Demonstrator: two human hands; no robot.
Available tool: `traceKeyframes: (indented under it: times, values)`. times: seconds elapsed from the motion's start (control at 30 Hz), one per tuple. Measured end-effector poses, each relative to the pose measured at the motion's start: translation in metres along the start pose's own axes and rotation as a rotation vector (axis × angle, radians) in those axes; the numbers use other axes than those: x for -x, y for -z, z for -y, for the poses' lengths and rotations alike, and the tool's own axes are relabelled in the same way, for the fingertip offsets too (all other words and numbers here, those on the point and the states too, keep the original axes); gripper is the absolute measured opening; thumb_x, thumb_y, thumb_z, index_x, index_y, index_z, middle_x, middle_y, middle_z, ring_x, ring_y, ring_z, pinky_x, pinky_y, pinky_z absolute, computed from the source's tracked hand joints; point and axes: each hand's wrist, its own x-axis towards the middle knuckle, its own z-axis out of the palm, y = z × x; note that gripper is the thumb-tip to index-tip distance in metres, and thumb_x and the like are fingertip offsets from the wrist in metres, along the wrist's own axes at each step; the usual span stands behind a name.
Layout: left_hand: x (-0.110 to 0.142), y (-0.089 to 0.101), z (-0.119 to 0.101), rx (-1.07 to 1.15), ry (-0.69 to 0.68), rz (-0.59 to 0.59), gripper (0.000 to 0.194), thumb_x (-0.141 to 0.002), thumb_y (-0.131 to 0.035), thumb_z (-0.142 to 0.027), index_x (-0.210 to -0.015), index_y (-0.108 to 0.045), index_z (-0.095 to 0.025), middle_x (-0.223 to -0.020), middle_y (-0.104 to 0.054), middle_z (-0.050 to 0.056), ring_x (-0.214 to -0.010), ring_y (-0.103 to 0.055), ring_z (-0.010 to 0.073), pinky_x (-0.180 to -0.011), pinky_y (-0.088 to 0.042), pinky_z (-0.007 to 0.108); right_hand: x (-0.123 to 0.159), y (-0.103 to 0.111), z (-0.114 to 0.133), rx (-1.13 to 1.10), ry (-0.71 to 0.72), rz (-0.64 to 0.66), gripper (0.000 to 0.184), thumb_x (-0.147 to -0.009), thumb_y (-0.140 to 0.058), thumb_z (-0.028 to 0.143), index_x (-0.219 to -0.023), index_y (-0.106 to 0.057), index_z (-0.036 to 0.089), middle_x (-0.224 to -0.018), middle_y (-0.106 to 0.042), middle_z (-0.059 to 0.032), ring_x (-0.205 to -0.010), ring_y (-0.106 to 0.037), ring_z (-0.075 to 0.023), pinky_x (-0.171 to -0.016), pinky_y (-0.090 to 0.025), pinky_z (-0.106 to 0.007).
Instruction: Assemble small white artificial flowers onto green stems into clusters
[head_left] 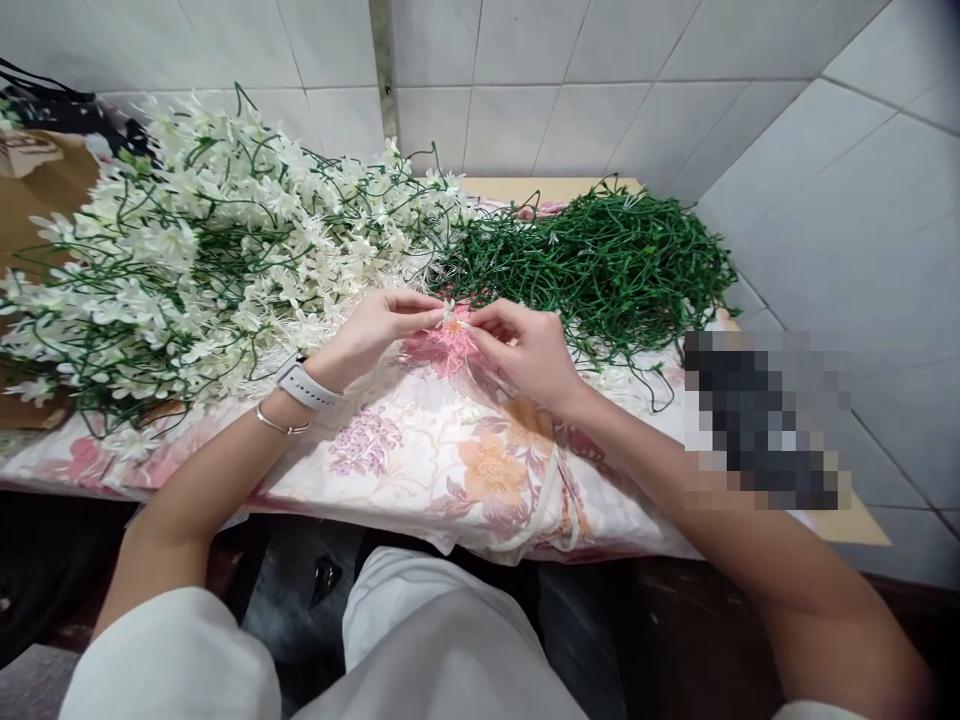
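Between my two hands, over the pink print of the cloth, is a small white artificial flower point(451, 314). My left hand point(386, 325) pinches it from the left, thumb against fingertips. From the other side my right hand point(525, 345) is also closed on it, fingers curled and thumb pressed in. A heap of white artificial flowers point(247, 250) with green stems lies beyond and left of my left hand. Just behind my right hand is a tangled pile of bare green plastic stems point(600, 260).
A floral cloth point(420, 470) covers the table under my hands. At the left edge stands a brown cardboard box point(60, 185). A pixelated dark object point(757, 420) lies on the right. White tiled walls point(555, 100) close off the back and right.
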Motion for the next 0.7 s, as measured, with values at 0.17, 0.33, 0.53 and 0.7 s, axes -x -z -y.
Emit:
traceKeyframes:
  times: [0.17, 0.33, 0.53, 0.7]
  values:
    - [0.006, -0.014, 0.006, 0.202, 0.135, 0.100, 0.014, -0.073, -0.073, -0.018, -0.087, -0.074, -0.017, -0.092, -0.070, 0.005, -0.077, -0.063, 0.0103, -0.078, -0.053, 0.028, -0.002, 0.008, 0.004, 0.072, 0.138, -0.076, 0.010, -0.081, -0.058, 0.015, -0.079, -0.067, 0.019, -0.077, -0.069, -0.0014, -0.065, -0.058, -0.0123, -0.062, -0.046, -0.026]
    - [0.009, -0.022, 0.007, 0.351, 0.200, 0.154, 0.012, -0.073, -0.070, -0.011, -0.085, -0.073, -0.012, -0.093, -0.068, 0.006, -0.080, -0.061, 0.0101, -0.082, -0.052, 0.028, -0.002, 0.012, 0.007, 0.153, 0.220, -0.108, 0.012, -0.081, -0.056, 0.014, -0.077, -0.067, 0.018, -0.074, -0.067, -0.0013, -0.062, -0.055, -0.0114, -0.060, -0.043, -0.026]
    - [0.010, -0.025, 0.006, 0.451, 0.238, 0.154, 0.010, -0.077, -0.068, -0.010, -0.086, -0.072, -0.010, -0.087, -0.067, 0.005, -0.074, -0.061, 0.0091, -0.078, -0.052, 0.026, -0.002, 0.015, 0.007, 0.182, 0.242, -0.052, 0.012, -0.077, -0.055, 0.009, -0.074, -0.064, 0.017, -0.071, -0.064, -0.0005, -0.061, -0.054, -0.0109, -0.059, -0.041, -0.024]
    - [0.010, -0.025, 0.012, 0.466, 0.226, 0.174, 0.008, -0.076, -0.069, -0.010, -0.084, -0.073, -0.011, -0.085, -0.068, 0.004, -0.074, -0.062, 0.0078, -0.075, -0.051, 0.021, 0.001, 0.011, 0.005, 0.219, 0.242, 0.019, 0.011, -0.079, -0.054, 0.011, -0.073, -0.062, 0.016, -0.072, -0.063, -0.0017, -0.064, -0.054, -0.0115, -0.061, -0.040, -0.025]
